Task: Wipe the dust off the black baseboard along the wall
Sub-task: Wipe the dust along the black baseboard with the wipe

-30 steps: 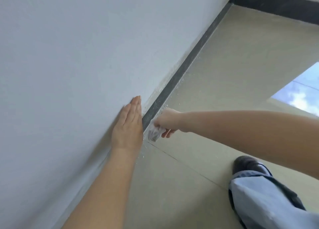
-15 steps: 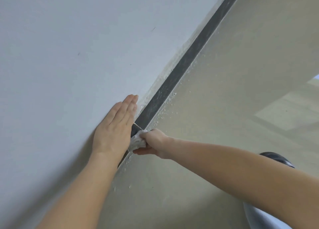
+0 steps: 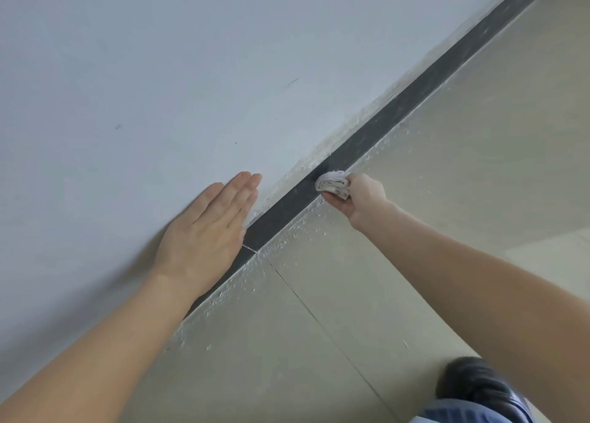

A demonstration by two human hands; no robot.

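Grip of right hand [image 3: 360,199] clutching cloth [image 3: 332,183], on baseboard [image 3: 399,106] slanting up-right, left hand [image 3: 207,234] flat

Matt black baseboard strip [image 3: 287,205], running diagonally from the upper right corner of the frame to lower left of centre, where the pale wall [image 3: 159,71] meets the beige floor [image 3: 479,167]; whitish dust and specks line both its edges, and a thin joint crosses its lower part. Crumpled white wiping wad [image 3: 333,183], just right of centre, lies against the strip's face, gripped by the right hand [image 3: 360,199].
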